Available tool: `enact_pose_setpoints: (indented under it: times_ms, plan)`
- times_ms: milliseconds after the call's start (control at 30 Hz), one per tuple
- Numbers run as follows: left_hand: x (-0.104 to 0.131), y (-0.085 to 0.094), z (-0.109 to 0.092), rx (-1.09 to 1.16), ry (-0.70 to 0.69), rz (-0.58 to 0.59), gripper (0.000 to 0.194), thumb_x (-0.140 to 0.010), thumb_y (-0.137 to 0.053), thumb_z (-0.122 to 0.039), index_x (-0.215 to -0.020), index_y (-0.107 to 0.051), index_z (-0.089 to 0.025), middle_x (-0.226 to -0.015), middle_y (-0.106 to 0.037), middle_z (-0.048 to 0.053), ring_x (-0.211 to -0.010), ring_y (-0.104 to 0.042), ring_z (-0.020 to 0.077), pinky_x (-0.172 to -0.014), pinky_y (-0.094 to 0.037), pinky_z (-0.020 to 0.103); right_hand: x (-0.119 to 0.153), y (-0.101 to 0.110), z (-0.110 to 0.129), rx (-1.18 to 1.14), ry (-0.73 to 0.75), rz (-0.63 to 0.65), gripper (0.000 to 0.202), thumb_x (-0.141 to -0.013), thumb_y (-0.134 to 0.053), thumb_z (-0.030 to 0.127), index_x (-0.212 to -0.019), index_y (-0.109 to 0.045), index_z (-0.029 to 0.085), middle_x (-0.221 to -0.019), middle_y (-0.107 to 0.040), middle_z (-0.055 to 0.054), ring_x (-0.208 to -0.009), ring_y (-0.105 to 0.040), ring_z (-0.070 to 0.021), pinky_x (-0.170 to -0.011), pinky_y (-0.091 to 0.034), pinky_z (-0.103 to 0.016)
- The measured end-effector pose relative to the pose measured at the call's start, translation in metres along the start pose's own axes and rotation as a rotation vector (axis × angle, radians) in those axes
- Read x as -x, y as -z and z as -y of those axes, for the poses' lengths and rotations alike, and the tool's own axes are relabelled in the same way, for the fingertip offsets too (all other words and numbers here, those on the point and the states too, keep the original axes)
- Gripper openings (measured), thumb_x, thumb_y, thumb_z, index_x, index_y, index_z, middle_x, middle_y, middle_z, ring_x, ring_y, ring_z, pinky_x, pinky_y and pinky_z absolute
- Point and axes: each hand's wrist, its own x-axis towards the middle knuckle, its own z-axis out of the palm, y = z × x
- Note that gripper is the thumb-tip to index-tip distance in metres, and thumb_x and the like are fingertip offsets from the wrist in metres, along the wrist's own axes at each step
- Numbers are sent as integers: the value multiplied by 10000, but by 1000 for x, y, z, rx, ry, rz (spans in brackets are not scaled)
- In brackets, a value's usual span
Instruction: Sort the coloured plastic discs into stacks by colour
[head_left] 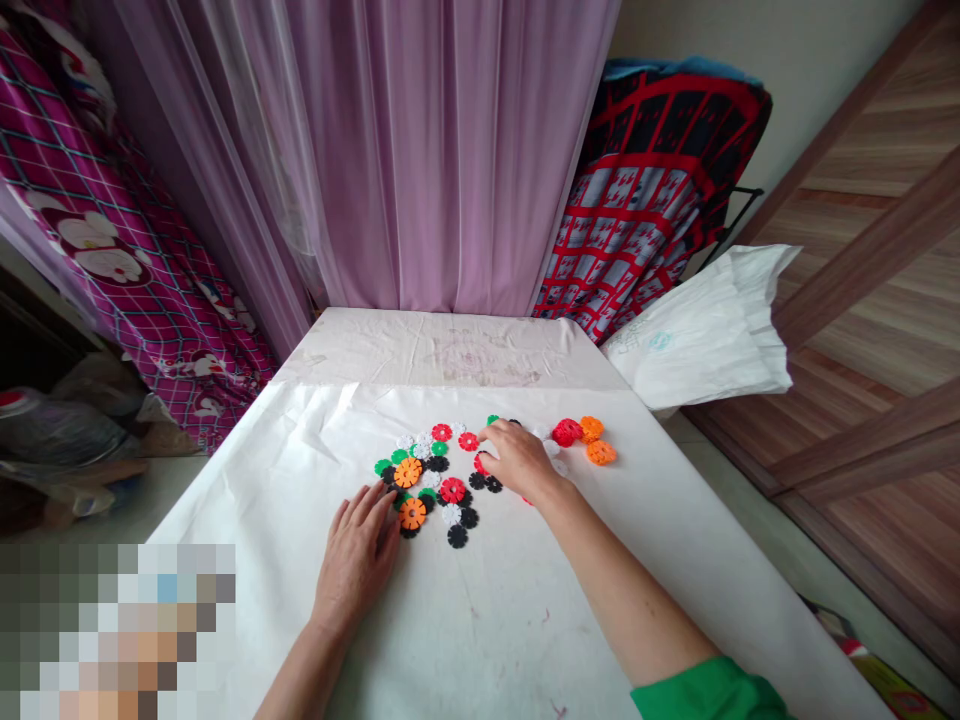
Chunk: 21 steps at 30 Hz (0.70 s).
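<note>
My left hand [358,550] lies low over the table, fingers extended, its fingertips beside an orange snowflake disc [412,514] and black discs. My right hand [523,462] reaches into the right part of the spread; its thumb and index finger are apart, close to a red disc [468,442]. That hand partly covers another red disc and some black ones. Between the hands lie several notched plastic discs, among them a red disc [452,490], a white disc [451,514], a black disc [457,537] and a green disc [439,449].
Right of my right hand sit a red cluster [567,432] and orange discs [601,453]. A white cloth [225,500] covers the table. Beyond its right edge is a white bag [705,330]; purple curtains [450,150] hang behind. A blurred patch hides the lower left.
</note>
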Motion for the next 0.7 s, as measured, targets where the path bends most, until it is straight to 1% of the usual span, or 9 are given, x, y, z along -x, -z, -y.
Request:
enact_pose_setpoints:
  times_ms: [100, 167, 200, 267, 333, 433, 533, 700]
  plan:
    - [0, -1, 3, 70, 26, -33, 365, -944, -436, -370, -1232, -628, -253, -1365, -619, 89, -1266, -566, 266, -1090, -420, 517, -10, -17, 36, -37, 254, 39, 279, -844, -581, 161, -1102, -662, 228, -1202, -637, -43, -1122, -559, -183, -960, -408, -283]
    - [1, -1, 6, 116, 33, -63, 353, -946, -420, -338, -1223, -621, -254, -1364, -619, 90, -1240, -586, 250, -1085, -431, 507, -16, -29, 58, -42, 366, 68, 299, -836, -607, 190, -1129, -648, 230, -1225, -622, -48, -1123, -555, -189, -944, -427, -293]
    - [1, -2, 7, 132, 35, -78, 349, -946, -412, -324, -1218, -619, -253, -1365, -617, 92, -1231, -592, 245, -1083, -434, 505, -20, -34, 67, -34, 392, 80, 302, -832, -620, 214, -1133, -645, 232, -1218, -621, -51, -1119, -556, -195, -933, -437, -301]
    - [2, -3, 8, 142, 31, -96, 343, -945, -407, -307, -1209, -618, -249, -1362, -618, 99, -1219, -600, 245, -1078, -438, 509, -25, -42, 80, -6, 399, 99, 299, -828, -640, 272, -1124, -644, 236, -1179, -628, -57, -1107, -562, -210, -912, -451, -314]
    - [2, -4, 8, 132, 21, -96, 337, -940, -419, -309, -1203, -619, -246, -1355, -622, 104, -1218, -601, 253, -1070, -440, 520, -29, -46, 86, 25, 374, 113, 296, -825, -643, 300, -1115, -644, 240, -1145, -638, -60, -1096, -570, -218, -897, -457, -319]
    - [2, -5, 7, 114, 9, -76, 340, -936, -436, -319, -1216, -617, -251, -1357, -623, 100, -1242, -584, 259, -1074, -431, 524, -31, -48, 89, 48, 358, 116, 320, -833, -615, 277, -1150, -631, 231, -1149, -643, -73, -1091, -579, -223, -879, -464, -319]
    - [1, -4, 6, 101, 4, -62, 344, -936, -442, -321, -1225, -619, -257, -1371, -614, 94, -1256, -573, 255, -1090, -416, 514, -30, -48, 89, 60, 362, 117, 348, -837, -605, 257, -1180, -619, 198, -1163, -643, -99, -1097, -583, -237, -893, -463, -327]
    - [1, -3, 6, 67, -9, -60, 341, -940, -445, -333, -1224, -619, -254, -1369, -615, 93, -1257, -572, 256, -1086, -419, 509, -27, -48, 90, 64, 340, 105, 265, -890, -545, 213, -1140, -625, 177, -1126, -666, -109, -1067, -606, -220, -903, -454, -313]
